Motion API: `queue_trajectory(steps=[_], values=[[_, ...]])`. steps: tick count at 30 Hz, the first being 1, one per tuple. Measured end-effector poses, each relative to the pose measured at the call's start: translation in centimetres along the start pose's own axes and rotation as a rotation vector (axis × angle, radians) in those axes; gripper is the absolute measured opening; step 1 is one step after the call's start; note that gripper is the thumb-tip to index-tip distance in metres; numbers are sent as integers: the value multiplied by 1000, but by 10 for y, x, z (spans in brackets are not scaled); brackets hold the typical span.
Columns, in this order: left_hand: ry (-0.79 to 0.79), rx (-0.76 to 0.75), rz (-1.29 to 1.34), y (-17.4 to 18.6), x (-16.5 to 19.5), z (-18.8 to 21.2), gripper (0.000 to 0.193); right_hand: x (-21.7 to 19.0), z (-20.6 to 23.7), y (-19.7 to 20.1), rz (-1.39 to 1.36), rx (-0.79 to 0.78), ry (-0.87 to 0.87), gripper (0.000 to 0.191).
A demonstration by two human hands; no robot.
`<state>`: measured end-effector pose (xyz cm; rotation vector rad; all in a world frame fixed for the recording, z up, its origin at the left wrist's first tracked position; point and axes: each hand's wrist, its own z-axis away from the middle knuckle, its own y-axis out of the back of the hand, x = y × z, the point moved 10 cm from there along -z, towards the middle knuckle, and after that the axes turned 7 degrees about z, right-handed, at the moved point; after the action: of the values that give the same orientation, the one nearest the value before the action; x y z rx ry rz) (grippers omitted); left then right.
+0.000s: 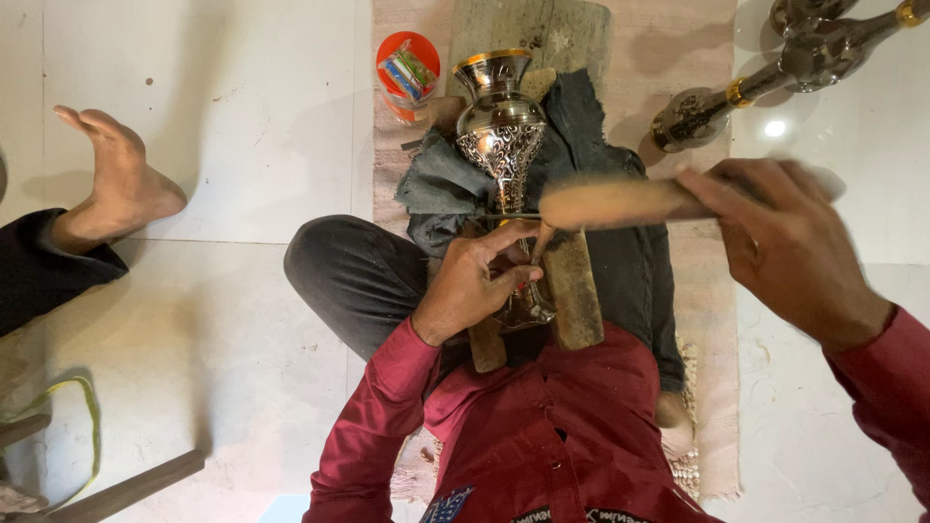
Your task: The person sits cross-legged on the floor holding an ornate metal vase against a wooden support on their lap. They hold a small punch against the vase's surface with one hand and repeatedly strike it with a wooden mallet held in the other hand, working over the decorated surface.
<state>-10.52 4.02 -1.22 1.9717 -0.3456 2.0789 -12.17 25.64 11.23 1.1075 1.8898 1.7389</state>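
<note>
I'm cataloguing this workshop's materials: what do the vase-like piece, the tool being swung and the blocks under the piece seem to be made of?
Vase-like piece: apparently metal, polished silvery with a gold rim and engraved pattern, judging by reflections. Tool in the right hand: probably wood, pale brown and matte, though motion-blurred. Blocks: rough, worn wood.

My vase (pixel 501 126) is silver with a gold rim and engraved floral pattern; my sleeve (pixel 387 407) is dark red.

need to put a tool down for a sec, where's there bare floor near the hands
Bare white tile lies between the person's knee and the other person's foot. More lies lower right, beside the mat. It is crowded in the middle, where the left hand steadies the metal vase, and at top right by the brass pieces.
</note>
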Motion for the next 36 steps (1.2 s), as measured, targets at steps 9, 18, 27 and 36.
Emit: queue_trajectory(steps=[9,18,27,36], values=[[-2,-23,-12,2,-4,1,52,-2,-7,11,-106,-10,-55,56],[-35,5,37,6,-2,3,52,26,0,-14,-570,-247,-526,58],[-53,-14,-9,7,-6,3,52,-10,-13,15,50,6,5,58],[-87,-3,107,9,-12,6,54,14,-10,-2,-555,-102,-278,65]])
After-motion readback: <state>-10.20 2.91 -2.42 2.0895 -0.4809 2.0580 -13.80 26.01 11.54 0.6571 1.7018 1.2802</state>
